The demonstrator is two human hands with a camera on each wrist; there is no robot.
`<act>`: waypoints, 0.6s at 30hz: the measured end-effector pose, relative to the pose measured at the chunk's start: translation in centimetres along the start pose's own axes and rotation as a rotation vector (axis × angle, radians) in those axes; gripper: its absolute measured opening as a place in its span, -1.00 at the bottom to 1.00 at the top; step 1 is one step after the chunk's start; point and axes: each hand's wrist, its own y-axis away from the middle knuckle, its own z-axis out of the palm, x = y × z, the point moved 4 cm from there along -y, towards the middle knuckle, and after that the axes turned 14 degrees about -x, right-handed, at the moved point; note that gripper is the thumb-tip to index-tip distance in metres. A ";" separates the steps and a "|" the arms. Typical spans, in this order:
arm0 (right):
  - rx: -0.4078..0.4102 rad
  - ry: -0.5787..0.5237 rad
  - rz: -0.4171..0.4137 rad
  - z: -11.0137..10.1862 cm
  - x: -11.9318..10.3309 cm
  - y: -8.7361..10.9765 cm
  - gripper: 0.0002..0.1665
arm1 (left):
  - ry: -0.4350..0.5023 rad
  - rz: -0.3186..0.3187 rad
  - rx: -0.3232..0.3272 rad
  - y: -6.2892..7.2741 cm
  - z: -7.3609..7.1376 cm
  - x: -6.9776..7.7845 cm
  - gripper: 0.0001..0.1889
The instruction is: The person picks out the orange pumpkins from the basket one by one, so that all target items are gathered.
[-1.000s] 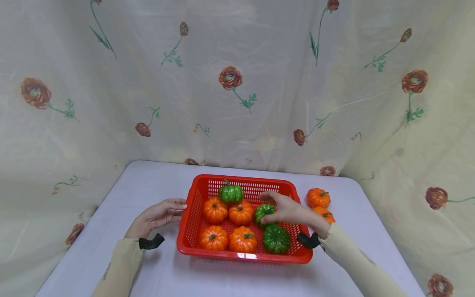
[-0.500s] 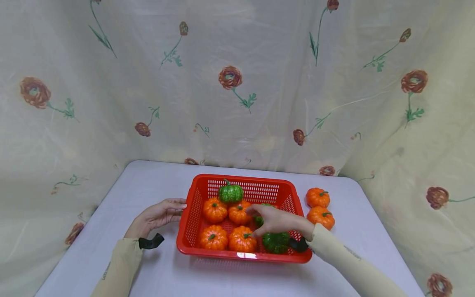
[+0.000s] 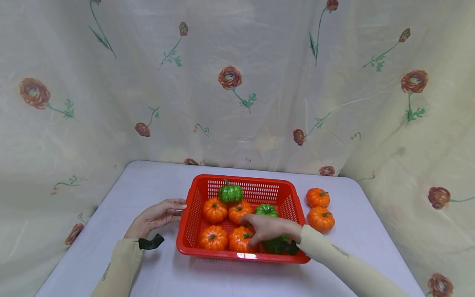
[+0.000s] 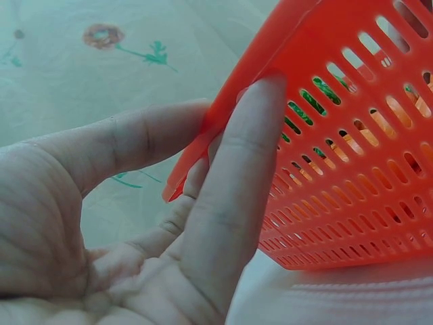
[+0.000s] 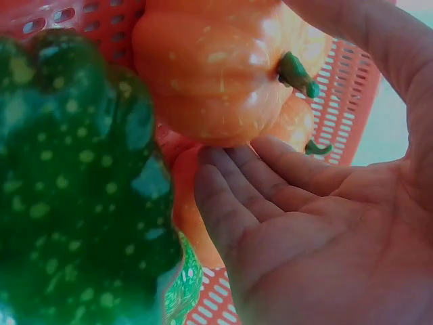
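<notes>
A red plastic basket (image 3: 245, 256) holds orange and green toy pumpkins. My left hand (image 3: 161, 213) pinches its left rim; in the left wrist view the thumb and fingers lie on either side of the rim (image 4: 230, 101). My right hand (image 3: 265, 227) reaches into the basket at the front middle orange pumpkin (image 3: 237, 239). In the right wrist view its fingers extend along the side of that pumpkin (image 5: 210, 74), thumb apart; whether they press on it I cannot tell. A dark green pumpkin (image 5: 74, 189) lies beside the hand, partly hidden in the head view.
Inside the basket, a green pumpkin (image 3: 231, 193) rests up against the back wall, behind orange ones (image 3: 214, 211). Another green pumpkin (image 3: 266, 209) lies at the right. Two orange pumpkins (image 3: 318, 198) sit on the white table (image 3: 156, 272) right of the basket. A flowered curtain hangs behind.
My right hand has moved left and toward the front, from above the right-hand green pumpkin down to the front middle orange one. My left hand stays on the rim.
</notes>
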 end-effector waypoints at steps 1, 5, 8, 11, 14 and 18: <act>-0.002 0.005 0.005 0.0 -0.1 -0.1 -0.21 | -0.002 0.000 0.002 0.0 0.0 0.0 -0.58; -0.027 0.030 0.029 0.3 -0.1 -0.4 -0.21 | -0.007 0.005 0.002 0.0 0.0 0.0 -0.60; -0.055 0.044 0.043 0.5 -0.1 -0.6 -0.21 | -0.005 0.008 0.001 0.0 0.0 0.0 -0.60; -0.073 0.045 0.053 0.7 0.0 -0.8 -0.21 | 0.000 0.008 0.001 0.0 -0.1 0.0 -0.57; -0.072 0.062 0.053 0.8 0.1 -0.9 -0.20 | 0.007 0.007 -0.003 -0.1 -0.1 0.0 -0.53; -0.055 0.069 0.041 0.7 0.0 -0.9 -0.20 | 0.020 0.011 -0.018 -0.1 -0.1 0.0 -0.52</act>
